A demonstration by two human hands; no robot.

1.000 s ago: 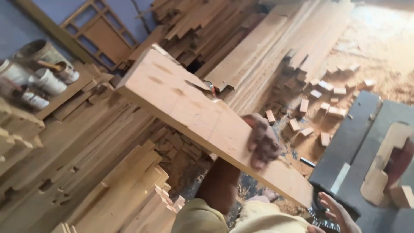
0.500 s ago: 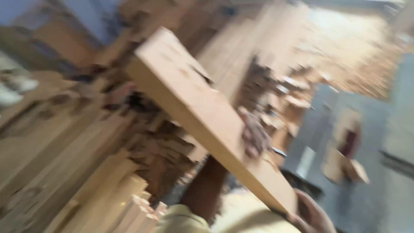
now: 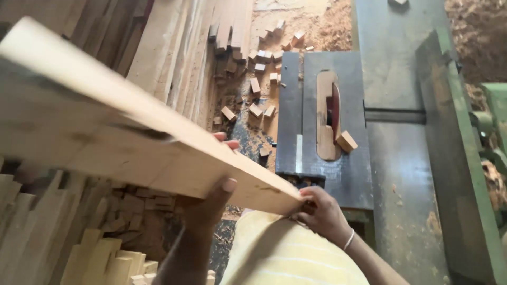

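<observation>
You hold a long pale wooden board [image 3: 132, 142] in both hands, and its long axis runs from the upper left of the view down to the lower right, ending at your body just above your yellow striped shirt [image 3: 285, 253]. Your left hand [image 3: 211, 203] comes up from below and is clenched on the board partway along it, thumb pressed on the near face and fingertips [image 3: 228, 141] curling over the far edge. Your right hand [image 3: 322, 211] is closed on the board's near end corner, so it is the hand nearer the machine. The far end of the board sticks out well to your left and rises above the stacks of planks [image 3: 174, 53] there, so most of its length and weight lie on the left side of your grip. The table saw bench [image 3: 338, 174] lies to the right of the board and ahead of you, well apart from it; nothing of the board rests on it. Its blade slot [image 3: 328, 113] runs away from you, roughly crosswise to the board's present line. A small wooden block [image 3: 346, 141] sits on the saw bench right beside the slot, and more offcut blocks [image 3: 261, 68] are scattered on the sawdust-covered floor [image 3: 311, 26] between the planks and the bench.
</observation>
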